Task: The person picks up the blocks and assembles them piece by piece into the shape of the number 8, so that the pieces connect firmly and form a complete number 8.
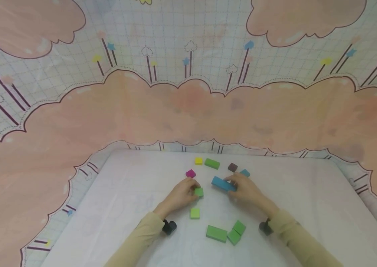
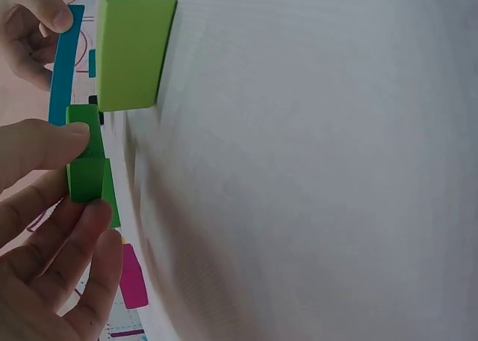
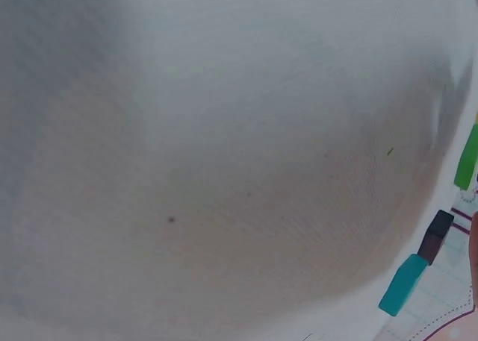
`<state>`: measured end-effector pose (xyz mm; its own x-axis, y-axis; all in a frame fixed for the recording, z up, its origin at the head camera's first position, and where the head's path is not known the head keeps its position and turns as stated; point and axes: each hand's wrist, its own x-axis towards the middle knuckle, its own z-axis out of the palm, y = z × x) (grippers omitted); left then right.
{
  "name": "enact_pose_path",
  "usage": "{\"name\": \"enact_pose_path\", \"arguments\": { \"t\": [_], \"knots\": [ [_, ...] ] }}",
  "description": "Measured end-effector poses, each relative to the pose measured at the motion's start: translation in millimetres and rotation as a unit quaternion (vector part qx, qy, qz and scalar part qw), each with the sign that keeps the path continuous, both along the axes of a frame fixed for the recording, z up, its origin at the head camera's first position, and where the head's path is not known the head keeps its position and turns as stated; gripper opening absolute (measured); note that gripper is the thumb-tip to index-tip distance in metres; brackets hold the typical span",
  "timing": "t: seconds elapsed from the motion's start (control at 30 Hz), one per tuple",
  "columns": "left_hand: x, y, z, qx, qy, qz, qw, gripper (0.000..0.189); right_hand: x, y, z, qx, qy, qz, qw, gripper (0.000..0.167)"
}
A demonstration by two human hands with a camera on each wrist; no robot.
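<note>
My left hand (image 1: pixel 178 195) pinches a small green block (image 1: pixel 199 192) between thumb and fingertips. Up close in the left wrist view, that green block (image 2: pixel 86 179) has thumb and fingers on opposite sides. To its right, my right hand (image 1: pixel 248 191) grips one end of a long blue block (image 1: pixel 220 183), whose other end points toward the left hand. A lime-green block (image 1: pixel 194 213) lies nearer me than the left hand, and a magenta block (image 1: pixel 190 173) lies just beyond it. In the right wrist view only a sliver of skin shows at the right edge.
Toward the back of the white table (image 1: pixel 135 185) lie a yellow block (image 1: pixel 198 161), a long green block (image 1: pixel 212 163), a dark brown block (image 1: pixel 232 167) and a smaller blue block (image 1: pixel 245 173). In front are another long green block (image 1: pixel 216 234) and two green blocks (image 1: pixel 233 236) touching each other.
</note>
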<state>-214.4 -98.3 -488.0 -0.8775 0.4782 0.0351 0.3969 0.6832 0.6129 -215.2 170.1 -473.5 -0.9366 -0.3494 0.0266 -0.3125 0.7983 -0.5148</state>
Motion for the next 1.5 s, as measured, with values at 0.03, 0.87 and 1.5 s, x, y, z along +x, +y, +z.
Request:
{"name": "enact_pose_path", "arguments": {
  "t": [0.03,0.87,1.5],
  "knots": [
    [-0.1,0.2,0.5,-0.001,-0.001,-0.002,1.0000,0.030,-1.5,-0.3,-1.1,-0.002,0.002,0.005,1.0000,0.043],
    [-6.4,3.5,2.6,-0.013,-0.011,-0.039,0.9991,0.026,-12.5,-17.8,-2.8,0.019,-0.003,0.043,0.9989,0.041],
    [-13.2,1.8,-4.1,-0.017,-0.013,-0.044,0.9988,0.025,-22.7,-24.5,-13.2,0.049,-0.021,0.056,0.9970,0.039]
  ]
}}
